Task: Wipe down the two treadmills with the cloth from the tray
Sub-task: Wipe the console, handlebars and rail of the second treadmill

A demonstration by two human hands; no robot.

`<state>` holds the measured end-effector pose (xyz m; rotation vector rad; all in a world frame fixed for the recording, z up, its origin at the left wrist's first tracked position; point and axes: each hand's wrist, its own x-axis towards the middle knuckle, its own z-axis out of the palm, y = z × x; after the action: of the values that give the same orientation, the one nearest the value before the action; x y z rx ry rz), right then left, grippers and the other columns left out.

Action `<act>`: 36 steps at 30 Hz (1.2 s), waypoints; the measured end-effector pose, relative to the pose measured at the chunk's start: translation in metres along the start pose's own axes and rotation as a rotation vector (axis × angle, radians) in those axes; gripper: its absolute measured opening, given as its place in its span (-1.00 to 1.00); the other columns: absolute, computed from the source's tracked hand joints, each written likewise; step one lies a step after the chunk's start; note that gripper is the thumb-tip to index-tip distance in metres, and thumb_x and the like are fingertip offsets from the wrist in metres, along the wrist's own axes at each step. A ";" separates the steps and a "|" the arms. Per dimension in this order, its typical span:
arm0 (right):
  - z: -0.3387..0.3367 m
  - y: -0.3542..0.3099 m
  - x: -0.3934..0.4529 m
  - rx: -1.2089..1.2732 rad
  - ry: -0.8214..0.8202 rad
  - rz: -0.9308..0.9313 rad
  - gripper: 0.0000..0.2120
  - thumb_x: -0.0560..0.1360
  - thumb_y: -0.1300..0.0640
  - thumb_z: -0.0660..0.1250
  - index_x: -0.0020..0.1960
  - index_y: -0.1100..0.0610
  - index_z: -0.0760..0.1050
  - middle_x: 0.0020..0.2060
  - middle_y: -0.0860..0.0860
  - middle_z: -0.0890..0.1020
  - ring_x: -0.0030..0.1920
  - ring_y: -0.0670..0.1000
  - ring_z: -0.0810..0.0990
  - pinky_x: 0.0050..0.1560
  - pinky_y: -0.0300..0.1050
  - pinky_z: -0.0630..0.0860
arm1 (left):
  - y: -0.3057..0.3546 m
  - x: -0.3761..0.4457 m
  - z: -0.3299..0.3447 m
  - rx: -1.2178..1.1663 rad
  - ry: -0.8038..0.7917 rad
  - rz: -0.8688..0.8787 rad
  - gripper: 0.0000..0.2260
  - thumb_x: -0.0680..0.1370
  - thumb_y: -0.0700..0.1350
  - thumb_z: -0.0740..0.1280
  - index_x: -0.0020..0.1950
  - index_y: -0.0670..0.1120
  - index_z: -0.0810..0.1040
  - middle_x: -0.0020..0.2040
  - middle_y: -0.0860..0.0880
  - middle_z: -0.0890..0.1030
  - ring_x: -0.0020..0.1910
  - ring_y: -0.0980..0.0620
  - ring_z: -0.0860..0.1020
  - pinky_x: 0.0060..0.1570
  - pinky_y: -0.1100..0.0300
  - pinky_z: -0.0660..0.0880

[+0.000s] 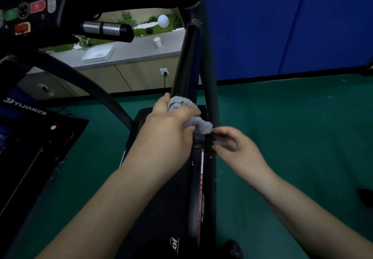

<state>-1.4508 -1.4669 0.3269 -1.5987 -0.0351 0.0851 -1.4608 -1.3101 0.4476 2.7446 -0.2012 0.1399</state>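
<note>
Head view, looking down along the treadmill (161, 198) frame. My left hand (171, 125) is closed around the bunched grey cloth (198, 124), pressing it against the foot of the right upright post (210, 89), where the post meets the side rail. My right hand (240, 149) is just beside the cloth, lower right, fingers loosely curled and half open, fingertips touching the rail edge, holding nothing. Writing: "YIJIAN" on the second treadmill (30, 147) at left; a partly cut-off logo on the near deck, unreadable. Console (30, 10) upper left shows red and green buttons. Beyond the frame, a bench (131, 50) carries a white tray (99, 53) and a paper cup (157, 42). Green floor (282, 127), blue wall (282, 26).
</note>
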 end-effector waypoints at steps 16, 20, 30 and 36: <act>-0.037 0.007 -0.137 -0.427 -0.079 0.070 -0.69 0.46 0.24 0.40 -0.06 -0.18 0.47 0.03 -0.13 0.60 -0.19 -0.27 0.61 -0.18 -0.53 0.43 | -0.062 -0.165 0.043 -0.221 -0.157 -0.316 -0.52 0.52 -0.03 0.34 0.40 0.21 0.29 0.31 -0.02 0.39 0.12 0.08 0.39 0.03 0.26 0.30; -0.039 0.014 -0.194 -0.471 -0.122 0.090 -0.70 0.46 0.23 0.41 -0.05 -0.17 0.48 0.03 -0.14 0.61 -0.17 -0.26 0.62 -0.15 -0.53 0.44 | -0.060 -0.240 0.050 -0.269 -0.100 -0.402 -0.57 0.52 -0.03 0.35 0.36 0.18 0.35 0.28 -0.02 0.33 0.00 0.15 0.35 -0.05 0.35 0.27; -0.062 0.038 -0.317 -0.464 -0.288 0.136 -0.70 0.46 0.26 0.41 -0.03 -0.14 0.49 0.00 -0.12 0.62 -0.17 -0.25 0.63 -0.11 -0.45 0.47 | -0.025 -0.401 0.086 -0.341 -0.166 -0.586 -0.53 0.48 0.01 0.39 0.35 0.19 0.34 0.17 0.02 0.37 -0.07 0.20 0.44 -0.32 0.52 0.29; -0.099 0.046 -0.347 -0.491 -0.416 0.104 -0.70 0.46 0.28 0.41 -0.03 -0.11 0.50 -0.02 -0.10 0.63 -0.19 -0.30 0.61 -0.12 -0.50 0.46 | 0.023 -0.457 0.112 -0.378 -0.111 -0.695 -0.56 0.44 0.00 0.42 0.28 0.16 0.39 0.14 0.05 0.38 0.02 0.15 0.44 -0.10 0.34 0.39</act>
<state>-1.7902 -1.5932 0.2948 -2.0479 -0.3168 0.5225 -1.9062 -1.3187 0.2956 2.2891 0.6294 -0.2188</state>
